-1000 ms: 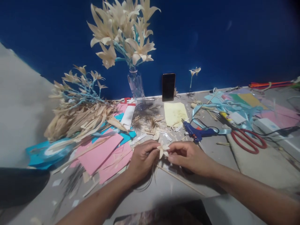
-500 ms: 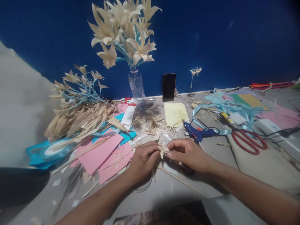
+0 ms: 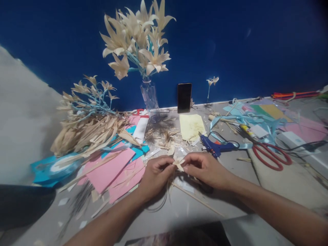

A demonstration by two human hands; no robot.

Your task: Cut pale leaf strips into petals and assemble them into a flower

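Observation:
Between my two hands is a small cream flower (image 3: pixel 179 164) that looks made of dried husk, held low over the table. My left hand (image 3: pixel 158 174) pinches its left side between thumb and fingers. On the other side, my right hand (image 3: pixel 205 170) has thumb and forefinger closed on a petal. The flower's base is hidden by my fingers. Just beyond my right hand lies a blue glue gun (image 3: pixel 216 146). Husk scraps (image 3: pixel 166 136) are scattered ahead of both hands, and a thin stick (image 3: pixel 198 199) rests on the table below them.
Larger husk flowers (image 3: pixel 153 59) stand in a clear bottle (image 3: pixel 149 95) by the blue wall. Left are smaller flowers (image 3: pixel 93 97), dried husks (image 3: pixel 79 136) and pink paper (image 3: pixel 110 167). A phone (image 3: pixel 184 98) leans at the back. Red-handled scissors (image 3: pixel 271 157) and blue ribbon (image 3: pixel 216 124) lie right.
The flower has turned a little between my fingers, so its petals face differently. Both hands keep their pinch in nearly the same place. The view has tilted slightly.

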